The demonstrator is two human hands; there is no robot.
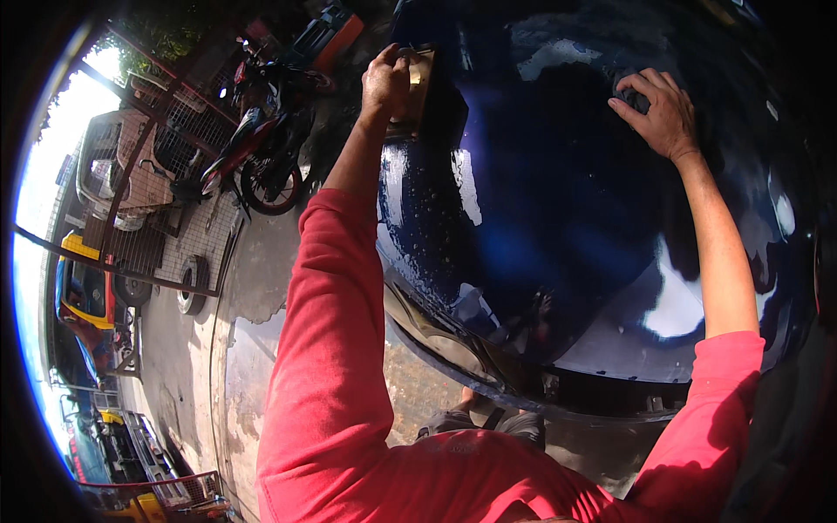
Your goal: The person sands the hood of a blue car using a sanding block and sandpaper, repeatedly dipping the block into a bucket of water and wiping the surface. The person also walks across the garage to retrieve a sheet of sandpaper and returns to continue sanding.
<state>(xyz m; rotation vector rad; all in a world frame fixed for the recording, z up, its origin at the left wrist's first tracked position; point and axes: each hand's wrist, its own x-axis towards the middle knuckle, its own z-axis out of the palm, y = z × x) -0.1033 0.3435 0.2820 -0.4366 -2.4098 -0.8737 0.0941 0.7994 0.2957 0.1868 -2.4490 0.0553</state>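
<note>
A glossy dark blue car hood [558, 200] lies in front of me, with wet-looking beads and bright reflections on its left side. My right hand [661, 112] is on the right part of the hood, fingers curved over a small dark pad [634, 98] pressed to the paint. Most of that pad is under the palm. At the hood's far left edge my left hand [386, 83] is closed, its fingers curled against a tan, flat rectangular piece [423, 87]. What that piece is, I cannot tell.
The car's front edge with a headlight [445, 336] curves close to my legs. Left of the car stands a motorcycle [261, 148] on the concrete floor [248, 349]. Beyond it are a wire mesh fence [196, 222], a loose tire [192, 283] and several vehicle bodies.
</note>
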